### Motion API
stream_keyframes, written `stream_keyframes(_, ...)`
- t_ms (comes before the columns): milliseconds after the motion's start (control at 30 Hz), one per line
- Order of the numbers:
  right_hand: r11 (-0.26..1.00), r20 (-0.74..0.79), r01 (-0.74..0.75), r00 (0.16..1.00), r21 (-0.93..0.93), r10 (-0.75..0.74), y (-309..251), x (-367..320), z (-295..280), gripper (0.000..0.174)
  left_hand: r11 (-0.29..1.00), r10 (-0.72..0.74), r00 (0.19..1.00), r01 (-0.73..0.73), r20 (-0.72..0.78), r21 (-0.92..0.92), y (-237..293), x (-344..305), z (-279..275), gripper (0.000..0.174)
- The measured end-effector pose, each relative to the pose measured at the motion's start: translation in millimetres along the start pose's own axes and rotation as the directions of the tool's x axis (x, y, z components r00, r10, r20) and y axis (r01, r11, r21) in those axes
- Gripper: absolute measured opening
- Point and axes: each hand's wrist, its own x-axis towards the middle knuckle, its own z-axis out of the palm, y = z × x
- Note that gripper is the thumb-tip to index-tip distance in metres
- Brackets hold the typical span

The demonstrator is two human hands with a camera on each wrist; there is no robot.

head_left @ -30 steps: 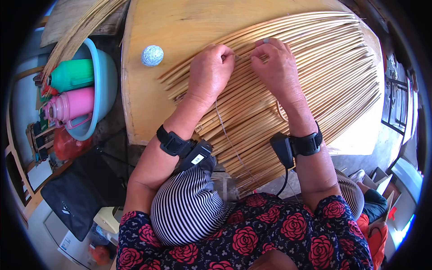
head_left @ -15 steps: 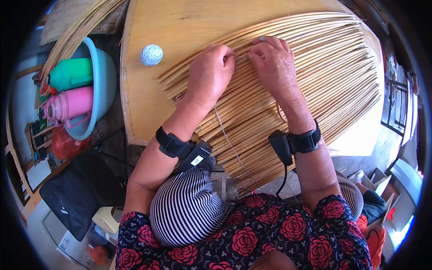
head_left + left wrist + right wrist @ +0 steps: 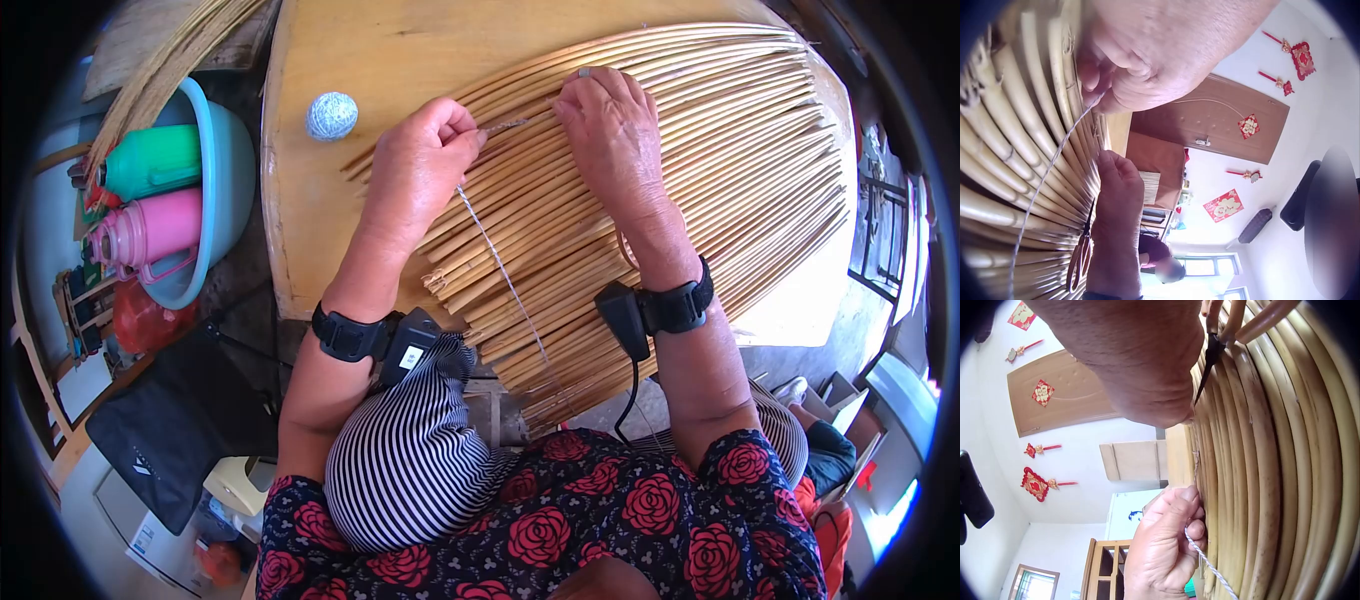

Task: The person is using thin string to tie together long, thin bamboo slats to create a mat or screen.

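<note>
Beside the cane mat (image 3: 720,150), twine ball (image 3: 331,115) (basin (image 3: 235,170) beyond)

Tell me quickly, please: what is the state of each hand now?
Left hand: closed, fingers pinch the thin string.
Right hand: open, fingers press on the cane strips.
</note>
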Motion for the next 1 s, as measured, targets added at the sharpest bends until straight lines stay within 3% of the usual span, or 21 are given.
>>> stream_keyframes(67, 1.0, 0.023, 0.009, 1.0, -0.012, -0.008, -0.8, 1.7, -0.2, 0.011, 0.994, 0.052, 0.998, -0.053, 0.018, 0.093, -5.4, -1.1, -2.9, 0.01)
stream_keyframes(167, 0.999, 0.065, 0.019, 0.998, -0.047, -0.016, 0.0, 2.6, 1.2, 0.01, 0.929, 0.241, 0.971, -0.227, -0.012, 0.291, -9.6, -4.8, -1.3, 0.011)
stream_keyframes(267, 0.997, 0.053, 0.032, 0.998, -0.075, -0.028, -0.6, 2.6, 3.4, 0.011, 0.894, 0.281, 0.959, -0.25, -0.03, 0.372, -8.9, -7.4, -3.0, 0.012)
stream_keyframes(367, 0.994, 0.052, 0.042, 0.998, -0.098, -0.037, 0.8, 3.1, 5.3, 0.012, 0.943, 0.165, 0.986, -0.156, -0.006, 0.293, -7.7, -8.9, -7.9, 0.013)
stream_keyframes(467, 0.994, 0.039, 0.037, 0.999, -0.104, -0.033, -1.7, 3.1, 5.1, 0.012, 0.952, 0.147, 0.989, -0.148, 0.023, 0.27, -9.2, -9.7, -12.0, 0.011)
stream_keyframes(767, 0.994, 0.028, 0.037, 0.999, -0.107, -0.034, -2.4, 2.6, 5.6, 0.012, 0.997, 0.055, 0.983, -0.047, 0.175, -0.053, -6.0, -9.5, -12.9, 0.006)
stream_keyframes(867, 0.993, 0.058, 0.013, 0.998, -0.116, -0.006, -4.1, 2.7, 4.6, 0.012, 0.996, 0.083, 0.985, -0.088, 0.153, 0.032, -14.5, -8.9, -12.6, 0.007)
stream_keyframes(1000, 0.995, 0.048, 0.019, 0.999, -0.098, -0.015, -4.4, 1.2, 4.8, 0.012, 1.0, -0.01, 0.989, 0.014, 0.15, -0.027, -11.4, -9.9, -12.6, 0.007)
